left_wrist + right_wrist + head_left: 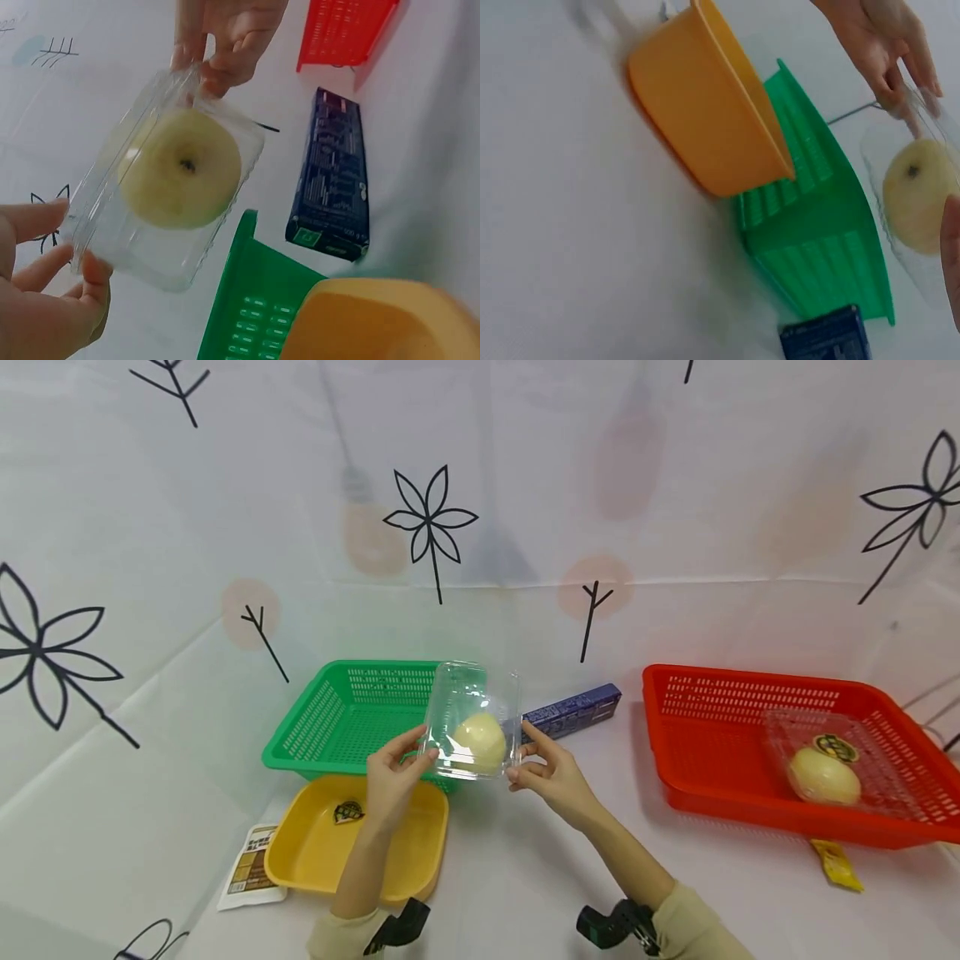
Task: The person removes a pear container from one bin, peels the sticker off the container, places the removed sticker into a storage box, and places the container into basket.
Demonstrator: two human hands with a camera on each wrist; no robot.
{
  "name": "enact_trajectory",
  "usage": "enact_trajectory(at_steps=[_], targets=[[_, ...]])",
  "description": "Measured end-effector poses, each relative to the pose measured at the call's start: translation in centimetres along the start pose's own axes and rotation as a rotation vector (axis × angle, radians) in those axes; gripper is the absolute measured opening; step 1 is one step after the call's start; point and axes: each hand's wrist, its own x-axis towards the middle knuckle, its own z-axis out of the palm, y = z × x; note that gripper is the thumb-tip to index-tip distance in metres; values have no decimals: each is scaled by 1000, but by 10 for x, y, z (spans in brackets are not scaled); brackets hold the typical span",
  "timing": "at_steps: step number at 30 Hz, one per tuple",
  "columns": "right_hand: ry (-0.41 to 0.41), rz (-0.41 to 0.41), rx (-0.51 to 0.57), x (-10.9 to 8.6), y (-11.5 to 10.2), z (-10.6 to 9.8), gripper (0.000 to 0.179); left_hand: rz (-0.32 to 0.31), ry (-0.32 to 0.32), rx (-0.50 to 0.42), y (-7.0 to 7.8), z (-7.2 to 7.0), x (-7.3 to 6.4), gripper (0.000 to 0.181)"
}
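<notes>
A clear plastic clamshell box [474, 693] is held up between both hands, with a round pale yellow-green fruit [480, 741], like an apple or pear, inside. My left hand [393, 772] pinches its left edge between thumb and fingers. At the right edge, my right hand [551, 770] pinches the box too. The left wrist view shows the fruit [180, 169] with a dark spot, and the box [161, 266] seems closed along its rim. The box hangs in front of the green basket [300, 735], apart from the table.
A yellow basin [307, 839] with a round black sticker [348, 812] stands below the green basket, beside a white packet [251, 868]. Behind the right hand lies a dark blue carton [573, 712]. The red basket [697, 797] at right holds another boxed fruit [823, 777]; a small yellow packet [836, 864] lies before it.
</notes>
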Motion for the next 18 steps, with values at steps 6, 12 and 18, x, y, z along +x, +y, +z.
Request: enact_trajectory(at_steps=[6, 12, 18], targets=[[24, -2, 18, 26, 5, 21, 75, -14, 166, 25, 0, -10, 10, 33], [33, -15, 25, 50, 11, 44, 68, -19, 293, 31, 0, -27, 22, 32], [65, -2, 70, 70, 18, 69, 66, 37, 382, 4, -2, -45, 32, 30]])
